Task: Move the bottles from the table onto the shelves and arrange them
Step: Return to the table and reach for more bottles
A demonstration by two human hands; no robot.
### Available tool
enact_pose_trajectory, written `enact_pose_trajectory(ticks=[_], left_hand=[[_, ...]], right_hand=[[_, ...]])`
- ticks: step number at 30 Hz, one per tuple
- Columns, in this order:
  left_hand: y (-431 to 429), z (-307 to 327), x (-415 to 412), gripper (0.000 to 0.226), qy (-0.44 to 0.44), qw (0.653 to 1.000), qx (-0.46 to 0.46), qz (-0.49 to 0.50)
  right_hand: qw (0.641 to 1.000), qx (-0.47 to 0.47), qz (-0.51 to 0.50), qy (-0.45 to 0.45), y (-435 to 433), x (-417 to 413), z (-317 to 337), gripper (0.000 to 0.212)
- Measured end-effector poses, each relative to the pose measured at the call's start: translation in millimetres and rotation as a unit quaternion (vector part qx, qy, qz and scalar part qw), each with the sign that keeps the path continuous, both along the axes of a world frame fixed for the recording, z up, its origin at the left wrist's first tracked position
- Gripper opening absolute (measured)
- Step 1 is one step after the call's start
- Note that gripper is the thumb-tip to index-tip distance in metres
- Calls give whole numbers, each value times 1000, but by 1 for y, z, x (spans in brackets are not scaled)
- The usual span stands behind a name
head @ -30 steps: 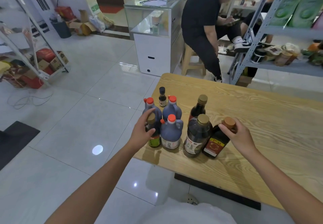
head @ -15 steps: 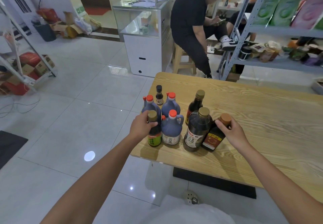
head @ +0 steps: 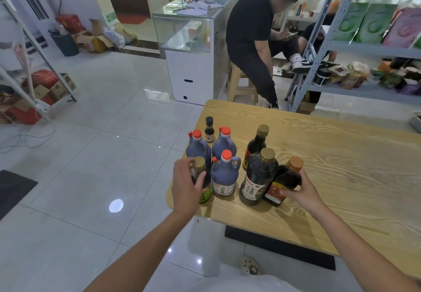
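Potentially, the left hand [head: 185,184] gripping the green-label bottle [head: 204,195] and right hand [head: 303,192] gripping the red-label bottle [head: 276,191] could topple the big bottle [head: 259,175] between them.

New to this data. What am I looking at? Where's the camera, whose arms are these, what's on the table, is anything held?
There is no machine here. The bare arms belong to a person, and the one camera sits on that person's head, looking forward and down; its wide lens bends straight lines. Eight bottles stand clustered at a corner of the wooden table, among them three blue jugs and a small black-capped bottle. The left hand grips a green-labelled bottle. The right hand grips a red-labelled bottle, which leans. The grey shelves stand beyond the table.
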State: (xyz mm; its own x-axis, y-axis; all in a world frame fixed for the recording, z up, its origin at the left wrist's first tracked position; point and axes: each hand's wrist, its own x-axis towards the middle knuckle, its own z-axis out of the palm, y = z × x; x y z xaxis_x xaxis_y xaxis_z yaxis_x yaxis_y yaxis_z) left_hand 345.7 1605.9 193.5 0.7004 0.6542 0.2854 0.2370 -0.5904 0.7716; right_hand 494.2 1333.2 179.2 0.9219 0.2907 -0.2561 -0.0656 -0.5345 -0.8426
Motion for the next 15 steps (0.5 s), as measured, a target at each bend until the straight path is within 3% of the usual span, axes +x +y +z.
enact_pose_trajectory(ticks=[2,4,6,9,15], left_hand=[[-23,-7,-8,23,-77,992,82,-55],[-44,-15,-9,17,-69,978,114,-159],[-62,-14,0,34,7,972,49,-232],[-81,-4,25,73,90,957,-96,-260],[-95,-8,66,93,114,935,-225,-249]], right_hand=[[1000,-1,-6,1,-1,2,-6,77],[1000,2,-9,9,-2,4,-13,74],[1000,-6,-12,24,-2,8,-19,69],[999,-21,-5,41,-2,14,-27,64],[998,-25,22,60,-5,26,-36,57]])
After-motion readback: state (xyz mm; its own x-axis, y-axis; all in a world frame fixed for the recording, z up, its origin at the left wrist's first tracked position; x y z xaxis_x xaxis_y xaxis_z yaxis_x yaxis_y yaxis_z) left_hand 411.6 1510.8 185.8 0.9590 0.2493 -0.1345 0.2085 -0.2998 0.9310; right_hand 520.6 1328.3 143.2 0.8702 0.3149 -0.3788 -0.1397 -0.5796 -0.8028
